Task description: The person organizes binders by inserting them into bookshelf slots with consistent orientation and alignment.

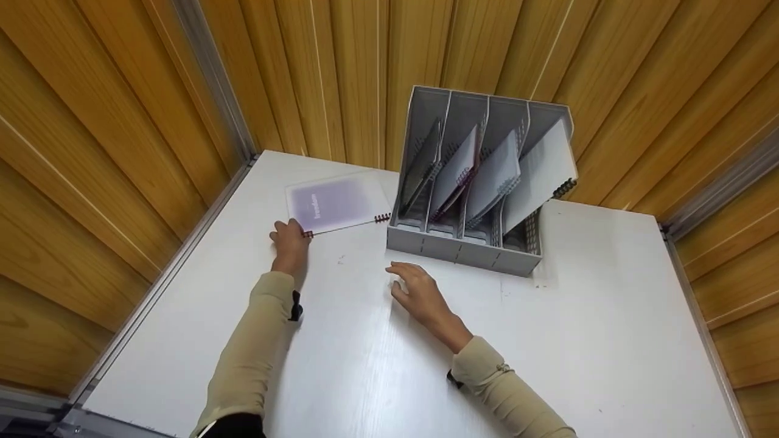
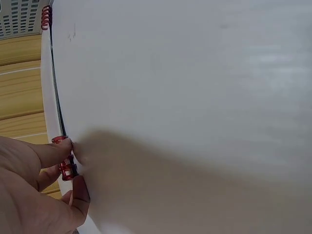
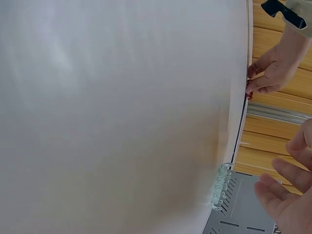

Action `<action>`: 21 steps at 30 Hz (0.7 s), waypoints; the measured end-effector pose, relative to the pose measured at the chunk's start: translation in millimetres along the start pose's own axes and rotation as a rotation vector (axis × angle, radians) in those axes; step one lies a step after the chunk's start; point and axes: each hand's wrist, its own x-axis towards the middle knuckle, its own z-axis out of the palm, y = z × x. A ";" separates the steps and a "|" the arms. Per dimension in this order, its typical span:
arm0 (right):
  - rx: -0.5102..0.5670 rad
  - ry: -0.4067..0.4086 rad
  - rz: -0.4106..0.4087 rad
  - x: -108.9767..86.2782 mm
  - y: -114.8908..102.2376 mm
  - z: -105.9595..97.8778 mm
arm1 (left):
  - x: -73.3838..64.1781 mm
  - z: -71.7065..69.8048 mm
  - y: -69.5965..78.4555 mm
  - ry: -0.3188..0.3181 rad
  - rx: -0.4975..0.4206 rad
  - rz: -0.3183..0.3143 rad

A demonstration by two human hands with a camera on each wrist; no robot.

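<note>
A spiral notebook (image 1: 338,204) with a purple cover lies flat on the white table, left of the file holder. My left hand (image 1: 292,246) is at its near left corner. Seen from the left wrist, the thumb and fingers (image 2: 51,155) pinch the red coil (image 2: 67,168) at the end of the notebook's spine. Over the table in front of the file holder is my right hand (image 1: 421,296), its fingers loosely bent and holding nothing. In the right wrist view those relaxed fingers (image 3: 287,173) overlap the grey holder.
The grey file holder (image 1: 462,249) stands at the back with upright dividers. Its slots hold a dark notebook (image 1: 424,167), one with a dark red coil (image 1: 456,176), a pale blue one (image 1: 496,176) and a white one (image 1: 541,173) leaning right. Wooden walls (image 1: 341,79) surround the table (image 1: 608,316).
</note>
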 end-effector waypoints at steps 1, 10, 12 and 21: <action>0.000 -0.002 0.003 0.1 -0.1 -0.2 | -1.0 -1.1 -0.9 -0.002 0.000 0.011; 0.015 -0.012 -0.005 0.3 -0.6 1.5 | -15.1 -14.1 -14.4 -0.051 0.023 0.043; 0.019 -0.009 -0.004 0.3 -0.3 2.6 | -18.4 -20.7 -18.9 -0.068 0.034 0.027; 0.025 -0.004 0.001 2.9 0.1 2.9 | -22.7 -55.0 -27.7 -0.176 0.107 -0.095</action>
